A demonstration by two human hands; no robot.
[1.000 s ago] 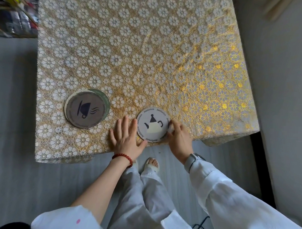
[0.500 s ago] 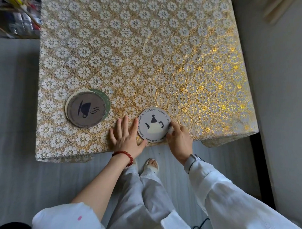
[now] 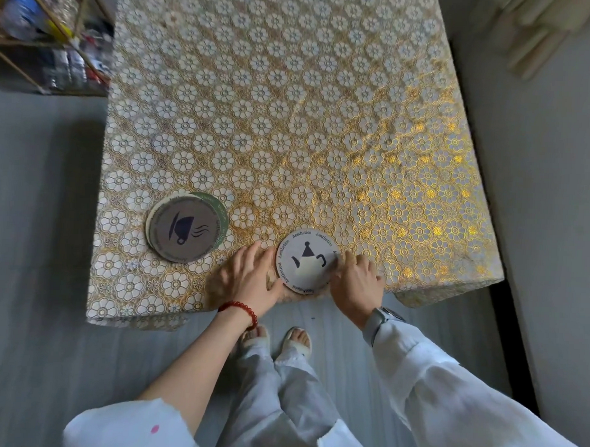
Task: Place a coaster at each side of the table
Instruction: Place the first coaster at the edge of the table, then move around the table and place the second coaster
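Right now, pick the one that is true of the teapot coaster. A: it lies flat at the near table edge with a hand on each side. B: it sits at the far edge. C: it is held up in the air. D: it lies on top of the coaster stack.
A: the teapot coaster lies flat on the table at the near edge, left hand and right hand flanking it, apart from the coaster stack.

Between the fingers (image 3: 252, 255) of both hands we read "Aesthetics" repeated around the rim of the teapot coaster (image 3: 306, 261); the stacked coasters' (image 3: 185, 229) lettering stays illegible.
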